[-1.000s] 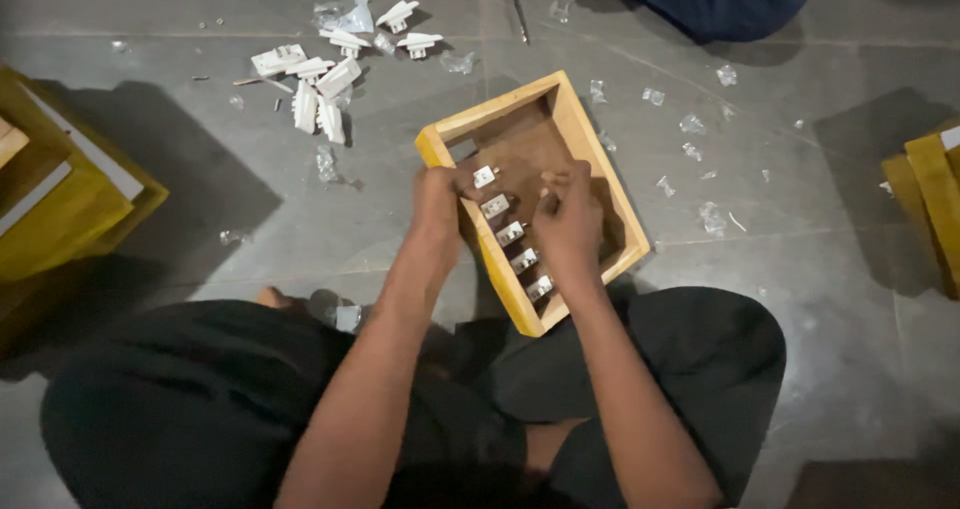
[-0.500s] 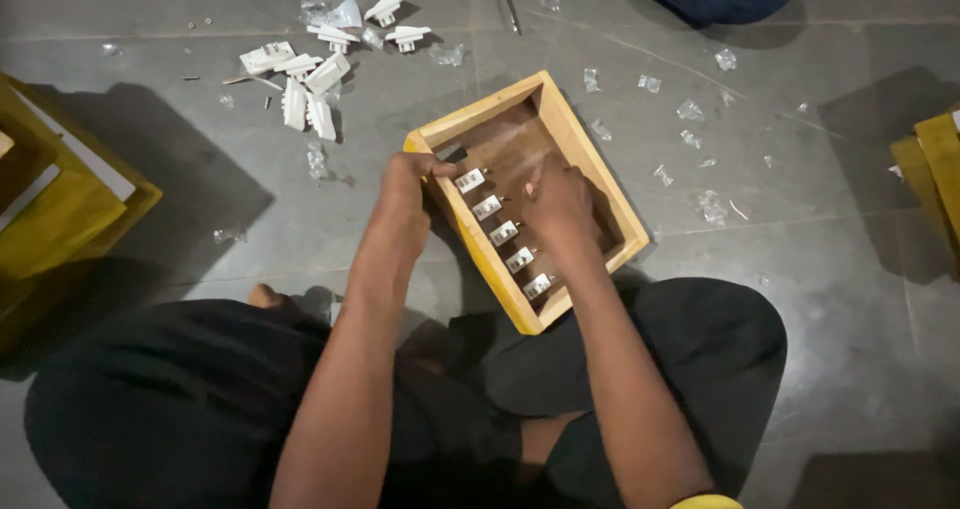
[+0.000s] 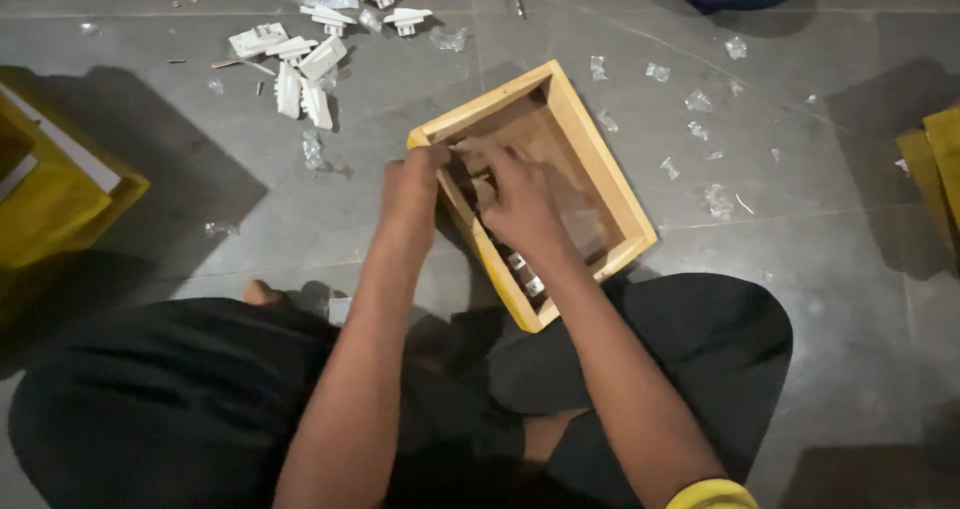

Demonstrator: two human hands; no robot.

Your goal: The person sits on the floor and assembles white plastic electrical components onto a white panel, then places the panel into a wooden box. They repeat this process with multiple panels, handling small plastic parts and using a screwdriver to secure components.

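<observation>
While a short row of small white fittings (image 3: 527,274) already sits along the near rail of the wooden frame (image 3: 600,159) on the floor, your left hand (image 3: 412,184) grips its corner, your right hand (image 3: 520,199) presses another inside, and more white clips (image 3: 300,74) lie unused well apart.

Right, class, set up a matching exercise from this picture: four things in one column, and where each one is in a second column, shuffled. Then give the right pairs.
Things
1. wooden tray
2. white plastic parts
3. yellow box
4. clear wrapper scraps

Places
A. at the left edge of the picture
B. scattered on the floor to the right of the tray
C. on the floor in front of the seated person, with the left hand at its rim and the right hand inside it
D. heaped on the floor at the upper left

Pairs: 1-C, 2-D, 3-A, 4-B
</observation>
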